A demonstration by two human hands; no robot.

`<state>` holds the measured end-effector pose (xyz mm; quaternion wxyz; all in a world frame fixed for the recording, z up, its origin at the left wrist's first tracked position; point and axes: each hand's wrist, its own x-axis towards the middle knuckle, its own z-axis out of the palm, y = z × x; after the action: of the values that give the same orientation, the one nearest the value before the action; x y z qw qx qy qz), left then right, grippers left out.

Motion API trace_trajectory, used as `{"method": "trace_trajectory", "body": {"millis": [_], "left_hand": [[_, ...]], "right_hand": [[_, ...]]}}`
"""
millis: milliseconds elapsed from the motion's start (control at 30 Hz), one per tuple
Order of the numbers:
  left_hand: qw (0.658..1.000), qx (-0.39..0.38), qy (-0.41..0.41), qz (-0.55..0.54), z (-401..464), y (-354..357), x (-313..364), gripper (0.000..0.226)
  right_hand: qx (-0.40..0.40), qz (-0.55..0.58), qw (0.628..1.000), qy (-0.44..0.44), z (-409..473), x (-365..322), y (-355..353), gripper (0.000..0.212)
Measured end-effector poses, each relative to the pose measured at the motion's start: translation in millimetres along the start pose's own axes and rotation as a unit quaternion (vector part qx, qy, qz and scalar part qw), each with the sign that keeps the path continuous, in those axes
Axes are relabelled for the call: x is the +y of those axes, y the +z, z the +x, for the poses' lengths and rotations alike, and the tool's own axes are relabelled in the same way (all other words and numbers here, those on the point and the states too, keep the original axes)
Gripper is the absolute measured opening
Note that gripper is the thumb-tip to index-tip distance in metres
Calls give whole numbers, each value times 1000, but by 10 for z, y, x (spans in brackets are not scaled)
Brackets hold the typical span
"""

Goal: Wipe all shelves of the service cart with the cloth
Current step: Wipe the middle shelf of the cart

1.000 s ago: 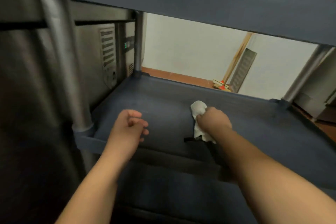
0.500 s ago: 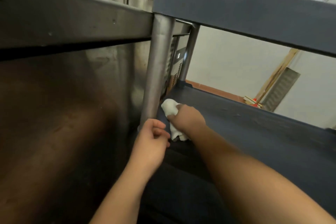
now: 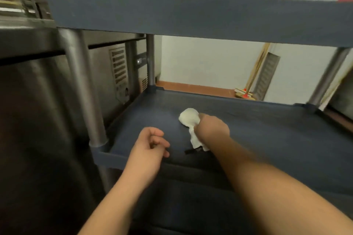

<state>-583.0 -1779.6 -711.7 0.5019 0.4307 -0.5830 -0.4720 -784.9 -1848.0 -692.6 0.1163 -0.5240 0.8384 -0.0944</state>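
Observation:
The dark blue service cart fills the view, with its middle shelf below me and an upper shelf overhead. My right hand presses a crumpled white cloth onto the middle shelf, left of its centre. My left hand hovers over the shelf's near left edge, fingers loosely curled, holding nothing. A lower shelf shows dimly under my forearms.
Grey metal posts stand at the cart's corners. A stainless steel appliance with vents sits close on the left. Behind the cart are a white wall, an orange floor strip and a broom leaning at the back right.
My right hand has slid the cloth from the near left post toward the shelf's middle. My left hand has let go of the post area and hangs over the front edge.

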Motion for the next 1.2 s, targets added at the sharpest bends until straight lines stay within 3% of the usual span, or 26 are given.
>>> {"method": "trace_trajectory", "body": {"millis": [400, 600, 700, 733, 833, 867, 933, 967, 1000, 1033, 1100, 1200], "left_hand": [[998, -42, 31, 42, 187, 1458, 64, 35], [997, -49, 41, 33, 148, 1675, 2, 34], [996, -64, 45, 33, 147, 1601, -6, 31], [996, -68, 50, 31, 157, 1549, -21, 32], [995, -79, 55, 25, 187, 1340, -73, 36], [995, -79, 55, 22, 199, 1264, -83, 36], [996, -71, 53, 11, 232, 1111, -79, 36], [996, -68, 52, 6, 247, 1034, -69, 37], [997, -65, 51, -3, 264, 950, -57, 37], [997, -59, 49, -13, 278, 856, -53, 38], [998, -38, 44, -33, 280, 652, -63, 38], [997, 2, 30, -65, 218, 329, -117, 35]], "right_hand": [[63, -32, 976, 204, -107, 2694, -856, 43], [121, -19, 943, 311, -111, 3691, -1018, 25], [148, 13, 937, 317, 22, 4334, -991, 41], [160, 19, 933, 321, 15, 4410, -1003, 37], [180, 53, 918, 348, -176, 4092, -1122, 38], [174, 103, 908, 367, -268, 3841, -1146, 51], [138, 290, 862, 392, -374, 3554, -1115, 103], [135, 350, 829, 416, -414, 3351, -1137, 103], [105, 322, 848, 408, -384, 3083, -1093, 86], [53, 248, 900, 355, -376, 2817, -1041, 69], [87, 154, 929, 324, -309, 2348, -963, 50], [47, 22, 975, 218, -114, 1770, -731, 21]]}}
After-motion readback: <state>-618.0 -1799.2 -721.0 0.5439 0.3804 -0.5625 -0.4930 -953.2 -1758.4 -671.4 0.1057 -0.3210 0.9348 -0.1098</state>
